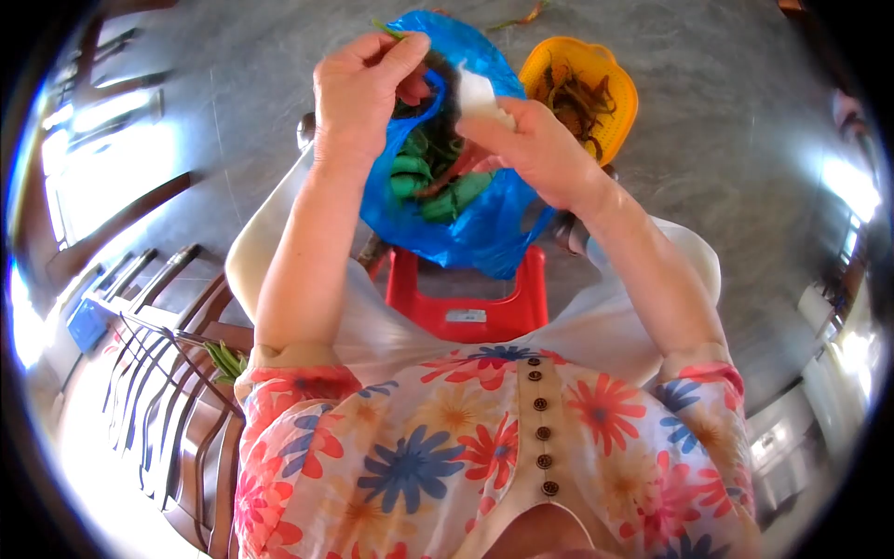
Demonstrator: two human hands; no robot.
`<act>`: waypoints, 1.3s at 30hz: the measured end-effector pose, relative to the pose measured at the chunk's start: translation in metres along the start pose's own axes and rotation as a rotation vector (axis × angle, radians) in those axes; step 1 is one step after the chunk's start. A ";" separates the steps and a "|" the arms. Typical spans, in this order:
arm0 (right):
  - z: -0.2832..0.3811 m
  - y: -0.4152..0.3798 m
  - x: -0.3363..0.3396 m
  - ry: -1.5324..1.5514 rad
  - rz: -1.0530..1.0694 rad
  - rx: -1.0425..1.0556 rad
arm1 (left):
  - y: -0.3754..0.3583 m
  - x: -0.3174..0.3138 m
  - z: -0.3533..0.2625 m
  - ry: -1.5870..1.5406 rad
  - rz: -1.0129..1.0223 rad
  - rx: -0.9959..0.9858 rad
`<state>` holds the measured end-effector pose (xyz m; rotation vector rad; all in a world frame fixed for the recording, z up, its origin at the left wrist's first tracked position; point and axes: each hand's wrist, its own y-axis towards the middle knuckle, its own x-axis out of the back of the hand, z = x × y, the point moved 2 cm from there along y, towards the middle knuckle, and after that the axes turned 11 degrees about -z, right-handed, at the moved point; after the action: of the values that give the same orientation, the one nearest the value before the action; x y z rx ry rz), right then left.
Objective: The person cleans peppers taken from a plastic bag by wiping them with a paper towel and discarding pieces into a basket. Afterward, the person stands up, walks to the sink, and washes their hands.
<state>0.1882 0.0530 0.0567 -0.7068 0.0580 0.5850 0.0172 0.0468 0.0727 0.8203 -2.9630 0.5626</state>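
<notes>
The blue bag (pixel 494 240) lies open in front of the person, between the knees, with its rim spread and crumpled. The left hand (pixel 358 93) is over the bag's left rim, thumb and fingers closed in a pinch on a thin green stem (pixel 389 30), whose tip sticks out past the fingers on the side away from the body. The right hand (pixel 545 154) is over the bag's right side, fingers bent around a white piece (pixel 478 98) that stands up above the bag's opening; whether it is paper or something else, I cannot tell. Inside the bag are green leaves (pixel 456 197), some broad and smooth, with reddish-brown stalks (pixel 445 177) among them and a darker mass toward the far side, partly hidden by the hands. Just right of the bag, on its far side, is a yellow basket (pixel 626 104) with holes in its wall, holding brown, withered scraps (pixel 579 98). A red stool (pixel 494 319) with a small pale label shows on the near side of the bag. Beyond the bag, a thin scrap (pixel 523 17) lies on the grey floor (pixel 270 84). Well left of the bag and nearer the body are long green pods (pixel 225 361), beside the person's sleeve
</notes>
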 end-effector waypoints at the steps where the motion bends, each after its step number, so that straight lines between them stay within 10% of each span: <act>1: 0.002 -0.001 0.003 -0.013 0.002 -0.016 | 0.001 0.001 0.001 -0.001 0.009 -0.002; 13: 0.006 0.012 0.002 -0.018 0.114 0.130 | -0.016 -0.017 0.012 0.240 0.150 -0.199; 19: -0.009 0.001 -0.004 -0.191 0.213 -0.139 | -0.012 -0.006 -0.007 0.238 -0.068 -0.230; 27: -0.007 -0.003 0.002 0.048 0.308 -0.339 | -0.010 -0.004 -0.005 0.013 0.275 -0.149; 32: 0.006 -0.003 0.015 -0.063 0.188 -0.347 | -0.005 0.012 -0.016 0.244 -0.129 -0.433; 39: 0.021 0.009 0.038 0.116 0.106 -0.108 | 0.002 0.015 -0.011 0.011 0.128 -0.135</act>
<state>0.2119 0.0904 0.0581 -0.8459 0.1738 0.6516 0.0023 0.0451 0.0842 0.6180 -3.0192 0.3637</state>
